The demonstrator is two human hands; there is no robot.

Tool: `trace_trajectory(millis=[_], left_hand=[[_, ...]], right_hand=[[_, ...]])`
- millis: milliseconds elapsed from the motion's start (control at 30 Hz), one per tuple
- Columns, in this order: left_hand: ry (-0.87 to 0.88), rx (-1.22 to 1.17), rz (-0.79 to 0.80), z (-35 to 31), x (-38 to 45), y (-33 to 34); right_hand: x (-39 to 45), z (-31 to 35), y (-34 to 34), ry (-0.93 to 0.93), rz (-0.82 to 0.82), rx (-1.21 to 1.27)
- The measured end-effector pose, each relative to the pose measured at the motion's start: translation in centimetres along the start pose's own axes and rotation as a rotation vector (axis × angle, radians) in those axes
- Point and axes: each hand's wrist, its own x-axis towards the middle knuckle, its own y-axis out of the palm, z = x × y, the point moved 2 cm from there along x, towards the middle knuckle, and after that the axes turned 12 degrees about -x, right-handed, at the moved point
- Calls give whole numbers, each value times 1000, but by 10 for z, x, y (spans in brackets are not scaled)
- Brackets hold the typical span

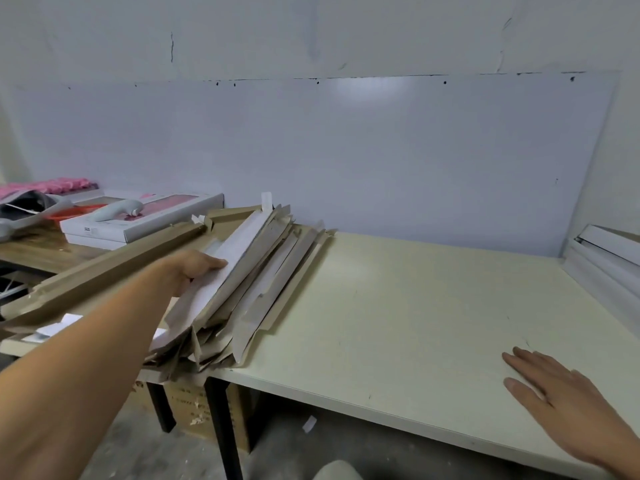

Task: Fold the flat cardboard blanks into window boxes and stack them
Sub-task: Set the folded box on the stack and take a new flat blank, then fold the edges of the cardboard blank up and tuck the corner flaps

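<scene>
The person is reaching the left hand [197, 268] out to a slumped pile of flat cardboard blanks [256, 282] lying at the left end of the pale table [415, 306]. The fingers are curling over the edge of the topmost blank [221, 271], a white-faced sheet tilting up off the pile, with the thumb lying along its face. The right hand [561, 400] is resting palm down near the table's front right edge, fingers spread flat, holding nothing. Finished white boxes [606, 258] are sitting stacked at the far right end. On a neighbouring wooden table [41, 251], two window boxes [138, 220] showing pink contents are lying stacked.
</scene>
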Motion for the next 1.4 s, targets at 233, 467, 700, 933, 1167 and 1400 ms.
trace_trajectory(millis=[233,467,700,933,1167,1400], left_hand=[[610,833,-490,-82,-53,14],[1105,1216,-618,-103,-146,90],[1586,1284,-332,-51,-217,175],[1717,1263,17,31,-244,234],[1454,1055,188,53,-241,231],[1025,796,126,44,-198,199]], right_hand=[[-3,5,-6,8,8,3],[-3,4,-5,3,3,0],[-8,4,-21,19,-295,180],[-15,6,-43,-133,-398,-224],[-48,-9,-41,-306,-144,-101],[-54,-25,-46,-175,5,120]])
